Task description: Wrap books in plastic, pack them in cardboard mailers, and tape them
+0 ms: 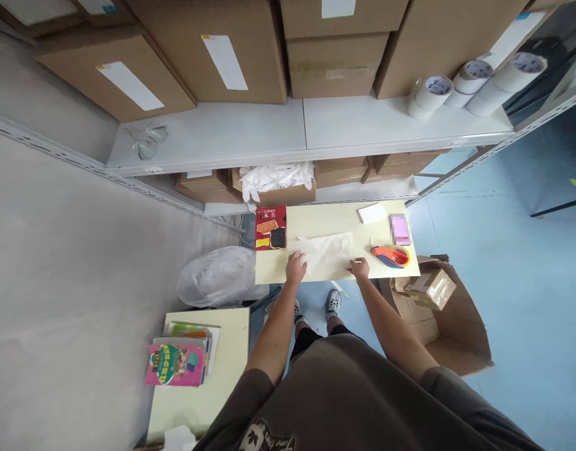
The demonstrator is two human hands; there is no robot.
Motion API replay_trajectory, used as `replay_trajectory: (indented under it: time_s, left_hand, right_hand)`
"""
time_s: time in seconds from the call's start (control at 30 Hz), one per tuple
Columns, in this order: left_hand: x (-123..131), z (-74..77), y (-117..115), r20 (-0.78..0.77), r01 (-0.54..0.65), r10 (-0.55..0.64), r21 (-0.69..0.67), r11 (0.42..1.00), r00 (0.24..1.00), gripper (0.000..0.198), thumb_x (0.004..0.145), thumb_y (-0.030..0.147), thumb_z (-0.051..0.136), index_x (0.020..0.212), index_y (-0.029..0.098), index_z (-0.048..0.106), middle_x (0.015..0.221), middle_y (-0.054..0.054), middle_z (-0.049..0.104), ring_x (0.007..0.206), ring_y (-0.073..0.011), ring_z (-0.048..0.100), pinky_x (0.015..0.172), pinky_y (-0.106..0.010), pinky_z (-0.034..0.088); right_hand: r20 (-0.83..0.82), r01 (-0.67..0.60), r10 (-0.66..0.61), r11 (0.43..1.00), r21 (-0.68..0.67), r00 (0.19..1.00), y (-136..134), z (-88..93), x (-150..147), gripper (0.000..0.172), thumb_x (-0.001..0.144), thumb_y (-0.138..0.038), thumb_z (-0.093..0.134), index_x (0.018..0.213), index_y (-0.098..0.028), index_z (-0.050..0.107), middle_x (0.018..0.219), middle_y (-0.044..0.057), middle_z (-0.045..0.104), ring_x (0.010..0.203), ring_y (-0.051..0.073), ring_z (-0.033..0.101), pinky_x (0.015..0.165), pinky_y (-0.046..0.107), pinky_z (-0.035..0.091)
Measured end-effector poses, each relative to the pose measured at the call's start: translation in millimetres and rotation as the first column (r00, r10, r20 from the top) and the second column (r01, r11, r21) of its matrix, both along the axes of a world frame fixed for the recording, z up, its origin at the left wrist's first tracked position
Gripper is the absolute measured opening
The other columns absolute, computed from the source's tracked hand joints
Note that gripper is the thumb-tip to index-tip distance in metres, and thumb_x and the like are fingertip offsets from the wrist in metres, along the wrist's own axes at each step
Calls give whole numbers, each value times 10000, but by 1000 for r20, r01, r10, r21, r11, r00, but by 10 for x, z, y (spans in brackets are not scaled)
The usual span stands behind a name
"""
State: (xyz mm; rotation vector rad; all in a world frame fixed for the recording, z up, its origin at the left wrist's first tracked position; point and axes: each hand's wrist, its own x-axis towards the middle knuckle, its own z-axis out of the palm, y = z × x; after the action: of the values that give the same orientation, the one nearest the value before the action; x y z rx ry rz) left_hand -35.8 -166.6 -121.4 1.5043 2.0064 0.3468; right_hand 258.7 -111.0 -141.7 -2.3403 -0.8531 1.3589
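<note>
A thin white plastic bag (329, 249) lies flat and slightly wrinkled on the cream table (316, 217). My left hand (296, 267) rests at its left end, fingers spread a little over the edge. At the lower right corner, my right hand (359, 268) pinches the bag between thumb and fingers. Left of the bag is a red book (270, 228) with its cover up. An orange and blue tape dispenser (390, 255) lies to the right of my right hand. Behind it are a small white pad (372, 213) and a blurred pink item (400, 229).
A shelf (250, 128) with cartons and tape rolls (433, 94) rises behind the table. Below, an open box (281, 195) holds white bags. A large carton (457, 338) with a small taped box (431, 289) stands right. Books (178, 363) lie on a side table at left.
</note>
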Motion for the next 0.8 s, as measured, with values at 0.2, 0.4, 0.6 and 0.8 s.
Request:
replay_trajectory:
  time_s: [0.2,0.4,0.6,0.8]
  left_hand:
    - [78,-86,113,-154,136,-187,-294,946,970,909,853,245,818,1685,274,451,1830,-113,235,1679,-376,210,1269,-498,409]
    - [110,-133,-11,-210,98,-197,-405,909,958,1115,778,337,920,1731,362,343,1862,-88,81,1687,-431,155,1280,-561,371]
    - [81,-142,-295,-203,16,-113,-427,904,973,1161,791,491,895,1758,336,270,1863,-103,24,1703,-416,86,1310,-570,305]
    - [101,-126,-361,-189,-41,-40,-405,913,981,1088,808,482,874,1739,343,328,1861,-103,74,1692,-441,129,1291,-587,337]
  right_hand:
    - [412,-708,602,683,178,684,-3,23,-17,641,969,-338,627,1588,-219,508,1703,165,451,1602,344,367,1251,480,409]
    - [327,-911,878,400,-102,349,118,-198,-237,990,926,-476,784,1751,-274,276,1860,143,29,1707,394,14,1320,559,208]
    - [335,-933,904,329,-146,266,172,-387,-153,1138,878,-561,831,1774,-323,170,1857,130,-80,1708,384,-61,1322,617,123]
    - [337,-923,894,358,-142,295,181,-337,-184,1138,830,-427,882,1761,-298,240,1856,163,-17,1705,423,-17,1316,661,127]
